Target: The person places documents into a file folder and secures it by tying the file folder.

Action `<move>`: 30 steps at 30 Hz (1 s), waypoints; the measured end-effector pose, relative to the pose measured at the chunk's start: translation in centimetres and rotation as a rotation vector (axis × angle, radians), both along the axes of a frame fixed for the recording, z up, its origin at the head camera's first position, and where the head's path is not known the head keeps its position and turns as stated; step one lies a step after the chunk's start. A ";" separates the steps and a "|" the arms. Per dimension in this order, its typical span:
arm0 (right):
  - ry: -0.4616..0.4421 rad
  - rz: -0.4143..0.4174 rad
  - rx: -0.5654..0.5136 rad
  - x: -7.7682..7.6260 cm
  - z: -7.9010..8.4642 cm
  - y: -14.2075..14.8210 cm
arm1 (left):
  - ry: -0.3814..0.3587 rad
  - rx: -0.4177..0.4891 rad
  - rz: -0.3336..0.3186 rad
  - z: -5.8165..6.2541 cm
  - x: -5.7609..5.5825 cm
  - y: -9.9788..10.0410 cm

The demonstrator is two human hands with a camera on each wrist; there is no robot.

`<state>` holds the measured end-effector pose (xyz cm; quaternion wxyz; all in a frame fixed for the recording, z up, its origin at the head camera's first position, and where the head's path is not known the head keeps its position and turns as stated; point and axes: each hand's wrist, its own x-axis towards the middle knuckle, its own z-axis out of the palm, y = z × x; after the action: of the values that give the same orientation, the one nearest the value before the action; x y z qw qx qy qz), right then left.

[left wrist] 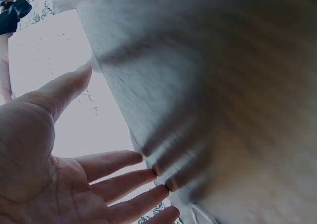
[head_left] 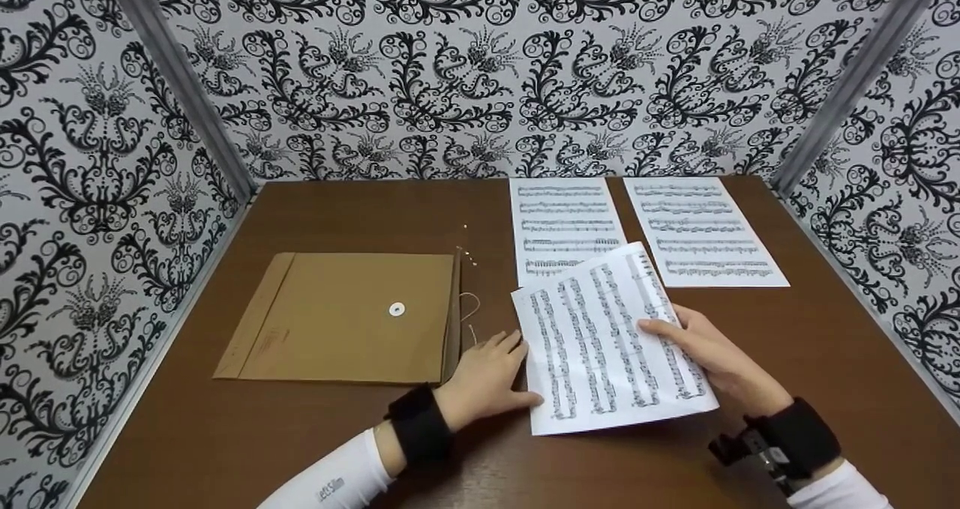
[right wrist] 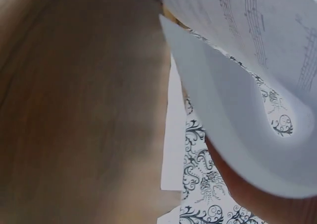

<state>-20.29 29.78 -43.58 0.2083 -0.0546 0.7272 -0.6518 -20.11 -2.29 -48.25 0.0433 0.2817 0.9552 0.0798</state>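
Sheet music (head_left: 592,351), printed with staves, stands tilted over the table at centre right. My right hand (head_left: 724,359) pinches its right side, thumb on the printed face and the other fingers behind. In the right wrist view the paper (right wrist: 218,110) bends into a curled loop; whether it is one sheet or more I cannot tell. At the sheet's left edge is my left hand (head_left: 484,378), low by the tabletop, with the thumb at the paper. The left wrist view shows that hand's fingers (left wrist: 121,187) extended and spread along the edge, gripping nothing.
A brown string-tie envelope (head_left: 337,321) with a white button (head_left: 397,309) lies left on the wooden table (head_left: 360,217). Its thin string (head_left: 471,306) trails from the right side. Two music pages, one left (head_left: 566,217) and one right (head_left: 705,228), lie at the back right, near the patterned wall (head_left: 450,74).
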 end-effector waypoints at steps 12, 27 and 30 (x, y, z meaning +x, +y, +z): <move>0.004 0.003 -0.076 0.1 1.0 0.5 | -0.040 0.116 0.035 0.0 0.0 -0.4; -0.032 -0.021 -0.140 -0.4 -0.5 0.7 | -0.190 0.738 0.068 1.8 -0.7 -2.3; -0.035 -0.010 -0.139 -0.5 -0.6 0.4 | -0.272 0.893 0.096 2.0 -1.1 -2.5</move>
<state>-20.75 30.16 -44.21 0.2134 -0.0537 0.6769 -0.7025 -21.24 -4.74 -46.23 0.0392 0.2152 0.8250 0.5211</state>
